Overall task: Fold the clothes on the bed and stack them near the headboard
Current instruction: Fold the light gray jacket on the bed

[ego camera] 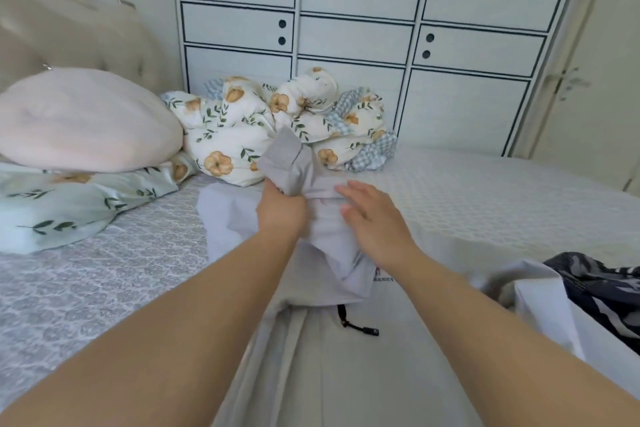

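Head view: your left hand (281, 210) has its grip clenched on a bunched end of the grey garment (332, 239), mid-bed (485, 191). Your right hand (372, 215) lies released, fingers flat on the cloth. Floral duvet (263, 128) sits heaped beyond, camouflage garment (602, 291) at right.

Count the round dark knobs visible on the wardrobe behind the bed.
4: two stacked on the left drawer panel, upper and lower; two on the right panel, upper and lower. Others may lie outside view.
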